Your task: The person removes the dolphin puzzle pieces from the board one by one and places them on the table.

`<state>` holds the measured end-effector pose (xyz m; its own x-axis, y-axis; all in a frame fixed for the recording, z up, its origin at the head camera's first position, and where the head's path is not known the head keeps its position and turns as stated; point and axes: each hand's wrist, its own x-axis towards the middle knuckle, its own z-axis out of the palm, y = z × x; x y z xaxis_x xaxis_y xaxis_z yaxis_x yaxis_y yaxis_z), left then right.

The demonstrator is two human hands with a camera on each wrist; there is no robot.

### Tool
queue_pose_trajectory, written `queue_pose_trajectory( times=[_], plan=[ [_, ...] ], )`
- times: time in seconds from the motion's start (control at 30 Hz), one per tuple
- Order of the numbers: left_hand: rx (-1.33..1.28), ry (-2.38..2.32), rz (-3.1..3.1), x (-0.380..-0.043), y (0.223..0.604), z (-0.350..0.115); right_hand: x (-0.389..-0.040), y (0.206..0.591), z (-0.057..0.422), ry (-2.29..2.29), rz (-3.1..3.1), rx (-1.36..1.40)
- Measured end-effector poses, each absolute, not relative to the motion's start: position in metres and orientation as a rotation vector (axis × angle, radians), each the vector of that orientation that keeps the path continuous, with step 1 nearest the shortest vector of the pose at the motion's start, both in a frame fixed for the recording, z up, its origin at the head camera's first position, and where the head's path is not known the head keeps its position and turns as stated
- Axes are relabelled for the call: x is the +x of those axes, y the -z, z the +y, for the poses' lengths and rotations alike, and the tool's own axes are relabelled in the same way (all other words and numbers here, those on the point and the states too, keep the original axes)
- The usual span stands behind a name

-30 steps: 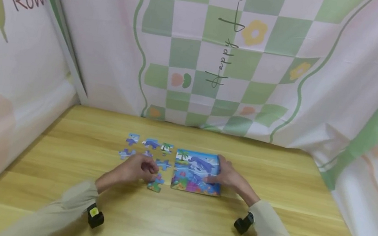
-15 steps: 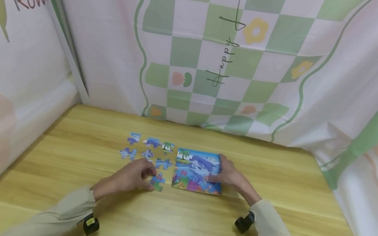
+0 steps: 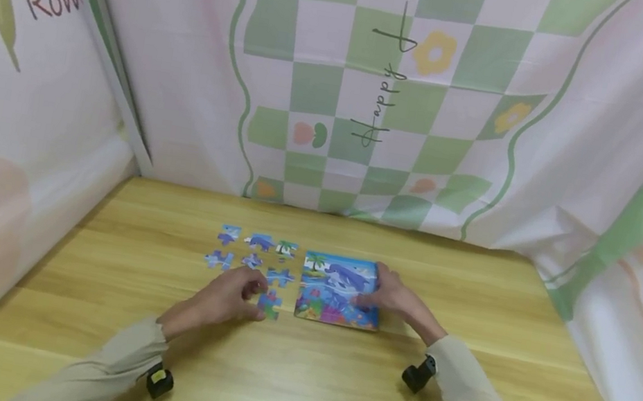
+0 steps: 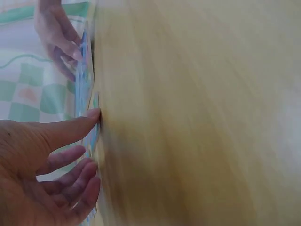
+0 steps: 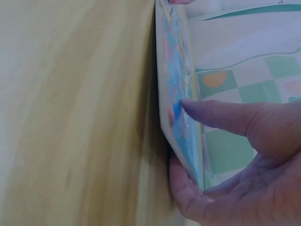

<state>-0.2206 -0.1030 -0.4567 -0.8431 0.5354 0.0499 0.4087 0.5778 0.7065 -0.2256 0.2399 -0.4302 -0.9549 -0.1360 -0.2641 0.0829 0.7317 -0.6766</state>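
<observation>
My left hand (image 3: pixel 226 299) has its thumb and index finger at the edges of a jigsaw piece (image 3: pixel 270 304) with green and pink on it. In the left wrist view, the thumb tip presses the near edge of that jigsaw piece (image 4: pixel 96 129), low at the tabletop. Further up and left lie several other jigsaw pieces (image 3: pixel 258 242) in two spaced rows. My right hand (image 3: pixel 397 294) grips the right edge of a square dolphin puzzle board (image 3: pixel 339 291). Its thumb rests on the picture, and the right wrist view shows fingers (image 5: pixel 181 183) under the board's corner.
A wooden table (image 3: pixel 293 378) carries everything. Behind it hangs a green checked curtain (image 3: pixel 369 96), and white printed cloth (image 3: pixel 26 112) closes off the left side. Black wrist cameras (image 3: pixel 160 382) sit at both cuffs.
The jigsaw piece under my left hand has turned from tilted to nearly straight, beneath the right-hand column of pieces. My right hand keeps its grip on the puzzle board.
</observation>
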Motion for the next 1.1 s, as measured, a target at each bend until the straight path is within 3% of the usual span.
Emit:
queue_pose_trajectory(
  times=[0.3,0.7,1.1],
  plan=[
    [0.871,-1.222,2.693,-0.225,0.448,-0.088,-0.233,0.424,0.249,1.142,2.578,-0.058],
    [1.096,-1.16,2.534,-0.259,0.431,-0.045,-0.226,0.429,0.259,1.199,2.521,-0.027],
    [1.127,-0.976,2.45,-0.255,0.43,0.006,-0.23,0.429,0.269,1.317,2.398,-0.126]
  ],
)
